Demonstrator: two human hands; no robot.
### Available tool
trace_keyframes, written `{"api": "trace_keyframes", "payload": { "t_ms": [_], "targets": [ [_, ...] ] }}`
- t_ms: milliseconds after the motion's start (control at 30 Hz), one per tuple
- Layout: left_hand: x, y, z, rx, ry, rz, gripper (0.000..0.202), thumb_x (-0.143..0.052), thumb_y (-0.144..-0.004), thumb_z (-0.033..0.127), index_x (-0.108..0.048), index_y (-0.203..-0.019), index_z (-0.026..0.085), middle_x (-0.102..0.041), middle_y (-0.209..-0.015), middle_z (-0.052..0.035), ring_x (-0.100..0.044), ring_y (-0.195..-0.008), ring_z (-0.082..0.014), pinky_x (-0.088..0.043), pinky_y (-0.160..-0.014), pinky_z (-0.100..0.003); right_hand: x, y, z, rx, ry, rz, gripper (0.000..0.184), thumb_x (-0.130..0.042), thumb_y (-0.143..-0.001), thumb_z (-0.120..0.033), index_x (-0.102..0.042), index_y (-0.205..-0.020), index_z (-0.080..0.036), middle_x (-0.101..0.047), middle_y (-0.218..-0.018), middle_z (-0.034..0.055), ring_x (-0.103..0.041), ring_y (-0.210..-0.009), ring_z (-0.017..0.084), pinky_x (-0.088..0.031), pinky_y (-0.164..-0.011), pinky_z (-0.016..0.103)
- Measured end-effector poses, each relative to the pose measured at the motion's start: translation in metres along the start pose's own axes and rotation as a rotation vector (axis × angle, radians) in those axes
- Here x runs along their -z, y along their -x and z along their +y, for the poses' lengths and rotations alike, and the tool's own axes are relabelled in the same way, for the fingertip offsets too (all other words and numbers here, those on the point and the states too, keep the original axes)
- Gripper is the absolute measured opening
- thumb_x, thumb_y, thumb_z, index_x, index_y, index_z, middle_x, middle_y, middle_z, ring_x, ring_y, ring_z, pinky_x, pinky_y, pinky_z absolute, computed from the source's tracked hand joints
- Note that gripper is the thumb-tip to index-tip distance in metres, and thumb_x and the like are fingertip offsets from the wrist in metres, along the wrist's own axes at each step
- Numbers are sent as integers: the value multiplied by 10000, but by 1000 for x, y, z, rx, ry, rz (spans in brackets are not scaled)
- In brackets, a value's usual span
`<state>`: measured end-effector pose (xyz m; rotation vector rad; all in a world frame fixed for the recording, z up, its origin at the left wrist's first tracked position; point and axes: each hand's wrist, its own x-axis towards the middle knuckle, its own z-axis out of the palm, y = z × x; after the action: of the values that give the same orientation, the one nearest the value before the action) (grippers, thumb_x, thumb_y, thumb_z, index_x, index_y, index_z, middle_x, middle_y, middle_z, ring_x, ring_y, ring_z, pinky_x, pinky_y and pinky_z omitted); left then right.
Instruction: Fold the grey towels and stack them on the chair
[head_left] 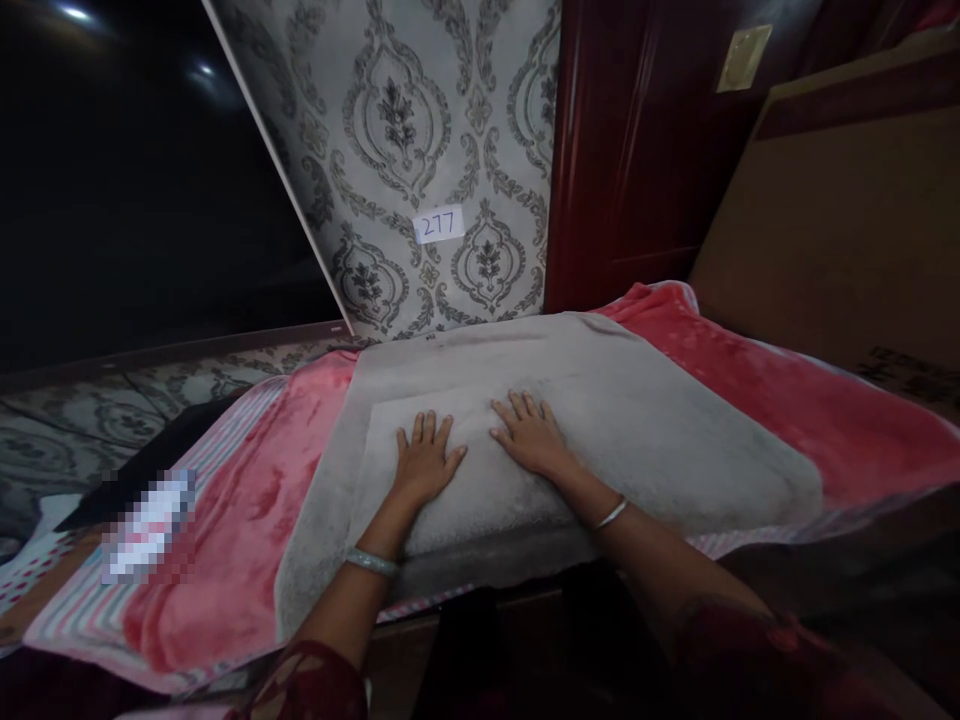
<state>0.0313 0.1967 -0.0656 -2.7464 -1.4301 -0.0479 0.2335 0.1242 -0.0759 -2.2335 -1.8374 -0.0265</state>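
Observation:
My left hand lies flat, fingers spread, on a light grey fleecy cloth. To its right, my right hand also presses flat on the same cloth with its fingers apart. The light piece lies over a larger grey plush cloth; whether it is a separate piece or a folded part I cannot tell. Under the grey cloth spreads a pink plush blanket with a striped border, showing at both sides. Neither hand holds anything.
A large dark television screen stands at the back left. Behind are a patterned wall with a paper label reading 277, and a dark red door. A big cardboard box stands at the right.

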Motion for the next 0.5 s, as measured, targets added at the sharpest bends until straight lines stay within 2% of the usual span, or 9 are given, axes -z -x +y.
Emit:
{"api": "trace_keyframes", "payload": {
  "t_ms": [233, 367, 500],
  "targets": [
    [13, 8, -7, 19, -4, -32, 666, -278, -985, 562, -247, -1568, 243, -135, -1649, -115, -89, -1527, -293, -131, -1208, -573, 4, -1, 0, 7, -6, 6, 629, -319, -999, -553, -307, -1565, -279, -222, -1638, 114, -179, -1502, 333, -152, -1175, 564],
    [17, 26, -27, 106, -12, -56, 651, -289, -993, 533, -253, -1566, 227, -117, -1651, -114, -106, -1525, -281, -160, -1212, -550, 3, 1, 0, 3, -3, 9, 624, -317, -999, -555, -309, -1564, -288, -225, -1637, 108, -182, -1501, 331, -146, -1174, 569],
    [15, 49, -54, 171, -11, -79, 611, -258, -1008, 479, -238, -1568, 236, -125, -1652, -79, -109, -1525, -282, -208, -1191, -588, 3, 2, 0, 3, 12, 25, 615, -316, -1001, -550, -323, -1558, -288, -246, -1632, 104, -213, -1492, 322, -155, -1176, 557]
  ]
}}
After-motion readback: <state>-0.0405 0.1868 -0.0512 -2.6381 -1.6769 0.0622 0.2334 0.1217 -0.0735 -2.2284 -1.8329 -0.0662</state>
